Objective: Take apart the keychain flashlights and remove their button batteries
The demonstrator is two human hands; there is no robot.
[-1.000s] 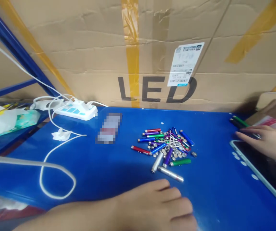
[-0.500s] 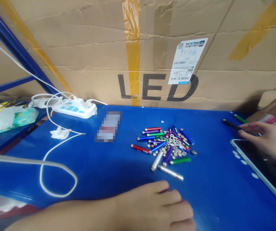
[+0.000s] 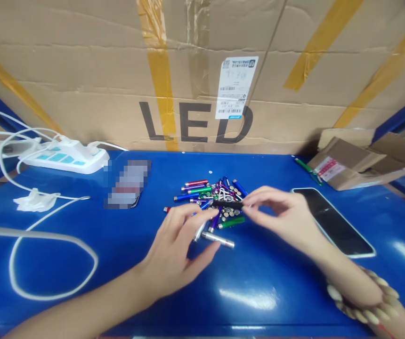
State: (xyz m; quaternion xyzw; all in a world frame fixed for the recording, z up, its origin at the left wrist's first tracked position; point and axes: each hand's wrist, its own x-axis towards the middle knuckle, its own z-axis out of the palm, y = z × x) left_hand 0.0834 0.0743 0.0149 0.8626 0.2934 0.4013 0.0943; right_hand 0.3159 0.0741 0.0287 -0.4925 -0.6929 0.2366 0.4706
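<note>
My right hand [image 3: 280, 212] pinches one end of a black laser pointer [image 3: 227, 205] between thumb and fingertips, above a pile of small parts. Close to the pointer's other end is my left hand [image 3: 181, 240], thumb spread from its fingers and nothing visible in its grasp. Beneath and around them lie several coloured metal tubes, among them a red tube [image 3: 196, 182], a green tube [image 3: 231, 222] and a silver tube [image 3: 218, 239]. Button cells [image 3: 228, 214] and carabiner clips [image 3: 222, 193] are mixed in. My left hand partly covers the pile's near left side.
A black-screened phone [image 3: 340, 223] lies to the right, a pixelated phone-like object [image 3: 128, 183] to the left. A white power strip [image 3: 64, 157] with cables stands back left. At back right are a small open carton [image 3: 351, 165] and a green tube [image 3: 303, 165]. Behind rises a large LED box [image 3: 110, 94].
My right hand has come leftward from beside the phone to the pile, bringing the black laser pointer. My left hand has risen to the pile, thumb now spread. The view has shifted right.
</note>
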